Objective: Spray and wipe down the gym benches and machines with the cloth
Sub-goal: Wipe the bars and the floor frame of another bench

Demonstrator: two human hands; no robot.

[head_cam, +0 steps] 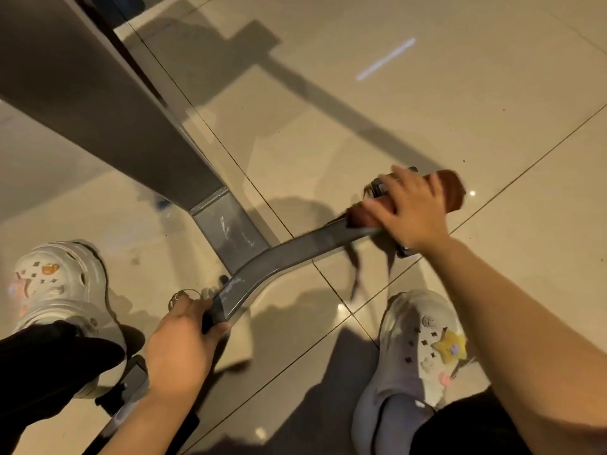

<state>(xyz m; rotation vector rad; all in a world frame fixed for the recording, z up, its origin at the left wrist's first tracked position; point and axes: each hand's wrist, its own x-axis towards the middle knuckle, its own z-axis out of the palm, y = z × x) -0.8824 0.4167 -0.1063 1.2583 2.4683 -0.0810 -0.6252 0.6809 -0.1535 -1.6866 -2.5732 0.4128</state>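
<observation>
Fingers of the left hand curl round the near bend of a smooth grey metal base bar, between two chunky pale clogs on glossy beige floor tiles. Rightward along the bar, the right hand presses a rumpled reddish-brown cloth onto its far end, fingers spread wide over the fabric.

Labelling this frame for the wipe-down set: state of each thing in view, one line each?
Brown cloth: draped over the end of the bar, pressed under the right hand.
Curved grey metal base bar: on the tiled floor, streaked with smears.
Right hand: fingers spread, pressing on the cloth.
Left hand: grip wrapped round the near end of the bar.
Grey padded bench: top bare.
</observation>
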